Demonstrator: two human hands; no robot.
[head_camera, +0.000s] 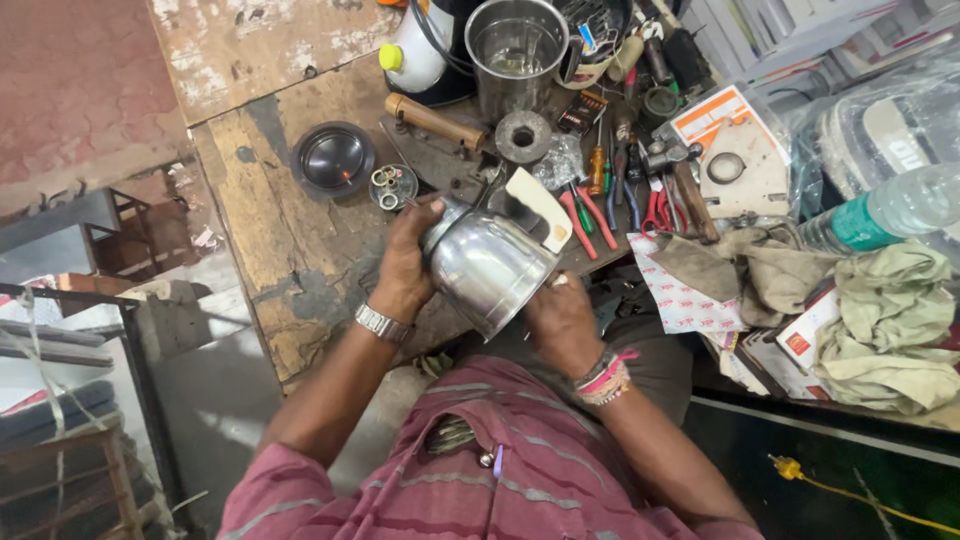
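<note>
I hold a shiny steel kettle (490, 265) tilted on its side above the worn wooden workbench (270, 210), its cream handle (540, 205) pointing away from me. My left hand (405, 265), with a metal watch on the wrist, grips the kettle's top end. My right hand (562, 320), with coloured thread bands at the wrist, is at the kettle's open base, fingers reaching inside the rim.
On the bench lie a dark metal bowl (333, 158), a small dish of washers (392, 186), a steel pot (516, 50), a wooden-handled iron (435, 125), screwdrivers and pliers (600, 195). Rags (890, 320) and a plastic bottle (890, 210) sit at the right.
</note>
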